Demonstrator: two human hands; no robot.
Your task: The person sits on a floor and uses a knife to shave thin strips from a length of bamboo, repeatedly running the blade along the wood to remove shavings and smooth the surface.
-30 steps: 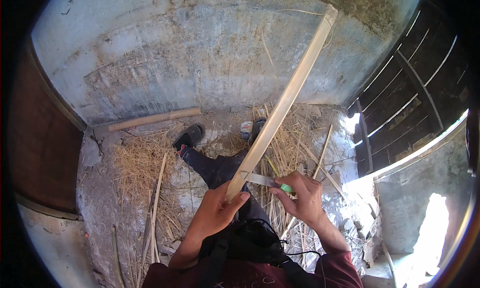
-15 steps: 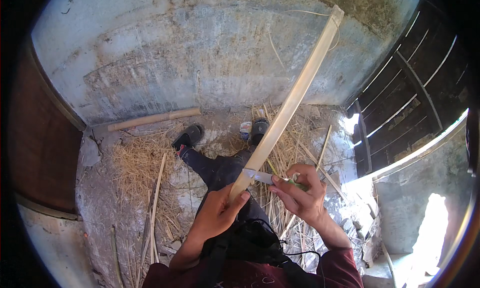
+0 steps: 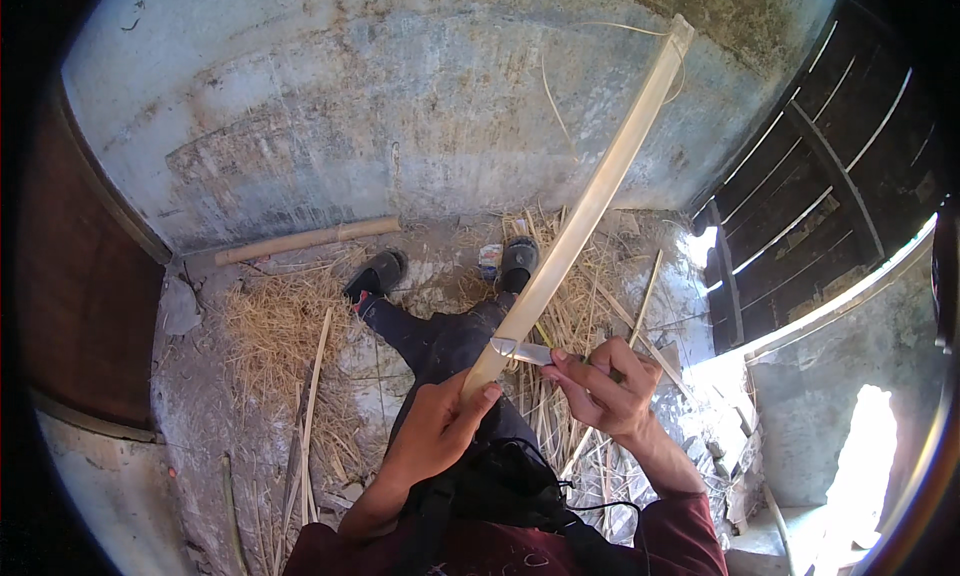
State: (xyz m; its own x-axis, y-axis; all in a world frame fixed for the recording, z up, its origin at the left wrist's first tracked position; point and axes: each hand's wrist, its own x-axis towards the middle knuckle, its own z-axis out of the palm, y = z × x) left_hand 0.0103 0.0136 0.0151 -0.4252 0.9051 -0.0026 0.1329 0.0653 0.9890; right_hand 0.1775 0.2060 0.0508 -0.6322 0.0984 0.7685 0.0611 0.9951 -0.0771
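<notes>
My left hand [image 3: 440, 426] is closed around the near end of a long, flat bamboo strip [image 3: 592, 208]. The strip slants up and away to the right, with thin curled slivers hanging at its far end. In my right hand [image 3: 612, 388] is a knife [image 3: 530, 352] with a short pale blade; most of its handle is hidden by the fingers. The blade lies across the strip, touching it just beyond my left hand. A small curl of shaving shows beside the blade.
Straw-like shavings [image 3: 285, 331] lie heaped on the floor, with loose thin strips [image 3: 318, 406] among them. A bamboo pole [image 3: 310, 240] rests along the foot of the stained wall [image 3: 400, 106]. My feet, in dark shoes [image 3: 380, 273], stand between the heaps. Dark slatted boards [image 3: 815, 176] rise at the right.
The knife and my right hand have shifted slightly to the right. The bamboo strip's far end has also swung a little to the right. Both holds are the same.
</notes>
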